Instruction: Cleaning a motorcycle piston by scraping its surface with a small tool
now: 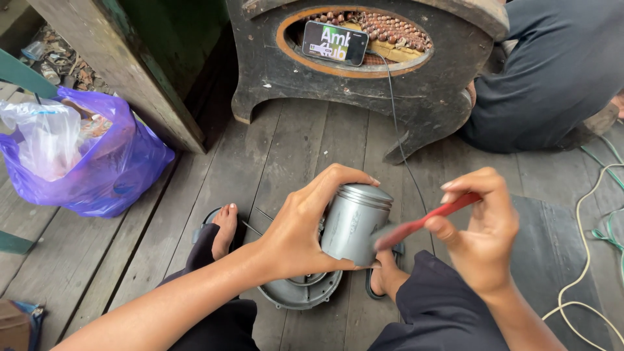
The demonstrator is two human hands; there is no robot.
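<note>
A grey metal piston (354,224) with ringed crown tilts above the round metal cover (300,291), a red-handled tool (426,222) touching its side.

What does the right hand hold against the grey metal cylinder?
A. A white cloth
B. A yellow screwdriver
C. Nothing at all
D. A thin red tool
D: the right hand pinches a thin red tool whose blurred tip lies against the side of the grey metal cylinder, which the left hand grips.
</note>
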